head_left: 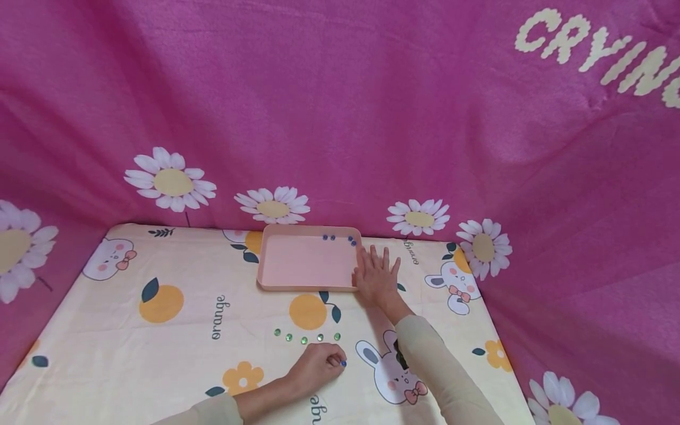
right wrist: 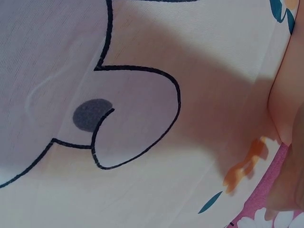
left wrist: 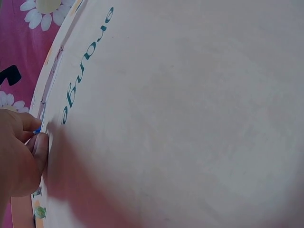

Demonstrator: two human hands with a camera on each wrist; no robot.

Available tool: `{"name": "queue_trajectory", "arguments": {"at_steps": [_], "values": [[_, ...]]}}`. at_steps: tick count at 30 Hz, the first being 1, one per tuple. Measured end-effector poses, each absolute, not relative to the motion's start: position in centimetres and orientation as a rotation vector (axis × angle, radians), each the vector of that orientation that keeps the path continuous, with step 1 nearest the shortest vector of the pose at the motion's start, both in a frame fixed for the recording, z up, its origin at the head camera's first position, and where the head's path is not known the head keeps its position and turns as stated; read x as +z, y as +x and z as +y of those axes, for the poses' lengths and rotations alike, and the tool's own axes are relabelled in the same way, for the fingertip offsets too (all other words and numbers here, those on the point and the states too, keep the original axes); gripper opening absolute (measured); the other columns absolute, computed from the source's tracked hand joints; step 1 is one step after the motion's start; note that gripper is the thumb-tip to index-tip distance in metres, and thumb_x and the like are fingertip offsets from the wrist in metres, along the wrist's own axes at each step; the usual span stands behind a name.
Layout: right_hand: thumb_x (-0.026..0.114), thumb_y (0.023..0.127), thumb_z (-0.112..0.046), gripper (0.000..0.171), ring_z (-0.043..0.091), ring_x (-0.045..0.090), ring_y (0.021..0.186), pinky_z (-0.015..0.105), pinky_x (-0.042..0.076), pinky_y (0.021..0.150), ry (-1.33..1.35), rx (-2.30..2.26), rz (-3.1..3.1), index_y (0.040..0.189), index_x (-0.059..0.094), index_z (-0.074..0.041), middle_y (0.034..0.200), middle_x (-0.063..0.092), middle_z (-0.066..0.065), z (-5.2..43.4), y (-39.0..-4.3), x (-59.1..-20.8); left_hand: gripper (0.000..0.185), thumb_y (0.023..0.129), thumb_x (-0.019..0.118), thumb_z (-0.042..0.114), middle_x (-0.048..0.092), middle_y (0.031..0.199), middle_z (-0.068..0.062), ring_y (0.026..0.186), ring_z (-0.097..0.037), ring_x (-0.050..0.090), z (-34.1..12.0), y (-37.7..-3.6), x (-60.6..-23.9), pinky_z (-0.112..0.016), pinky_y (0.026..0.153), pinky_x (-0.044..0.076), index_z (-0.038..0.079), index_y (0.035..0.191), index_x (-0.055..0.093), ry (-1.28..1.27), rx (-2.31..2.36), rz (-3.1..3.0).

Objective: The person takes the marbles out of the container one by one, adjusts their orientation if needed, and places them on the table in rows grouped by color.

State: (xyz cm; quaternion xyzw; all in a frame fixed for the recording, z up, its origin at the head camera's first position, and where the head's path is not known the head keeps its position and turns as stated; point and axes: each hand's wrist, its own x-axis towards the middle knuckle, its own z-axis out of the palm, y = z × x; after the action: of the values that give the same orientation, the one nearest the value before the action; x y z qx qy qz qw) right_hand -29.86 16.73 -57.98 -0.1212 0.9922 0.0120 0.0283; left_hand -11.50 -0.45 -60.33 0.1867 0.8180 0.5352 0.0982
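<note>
While left hand curls pinching a blue bead, right hand flat, fingers spread, beside pink tray

We see a worktop covered by a thin printed cloth, matt, with a fine weave that shows in the right wrist view. The backdrop is a pink fabric with a soft, slightly fuzzy surface. The tray looks like smooth pink plastic with low shine. The green beads and blue beads look glossy, like glass or plastic.
</note>
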Motion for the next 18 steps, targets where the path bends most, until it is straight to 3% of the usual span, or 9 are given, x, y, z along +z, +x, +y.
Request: {"name": "queue_trajectory", "arguments": {"at_steps": [4,18], "values": [[0.031,0.104,-0.048,0.066,0.046,0.002,0.148,0.070,0.002,0.112,-0.366,0.045,3.066,0.162,0.008,-0.022,0.165,0.014,0.010,16.70,-29.95,-58.13,0.010,0.086,0.073,-0.001,0.068,0.083,0.001,0.073,0.002,0.056,-0.48,-11.46,-60.24,-0.018,0.068,0.051,0.006,0.093,0.073,0.590,1.556,2.448],[0.030,0.105,-0.047,0.066,0.045,0.001,0.148,0.070,0.001,0.112,-0.332,0.021,3.045,0.162,0.007,-0.023,0.165,0.014,0.009,16.61,-29.99,-58.04,0.014,0.085,0.074,0.000,0.059,0.082,0.013,0.074,0.001,0.052,-0.40,-11.54,-60.43,-0.017,0.068,0.049,0.011,0.095,0.075,0.598,1.436,2.543]]}}
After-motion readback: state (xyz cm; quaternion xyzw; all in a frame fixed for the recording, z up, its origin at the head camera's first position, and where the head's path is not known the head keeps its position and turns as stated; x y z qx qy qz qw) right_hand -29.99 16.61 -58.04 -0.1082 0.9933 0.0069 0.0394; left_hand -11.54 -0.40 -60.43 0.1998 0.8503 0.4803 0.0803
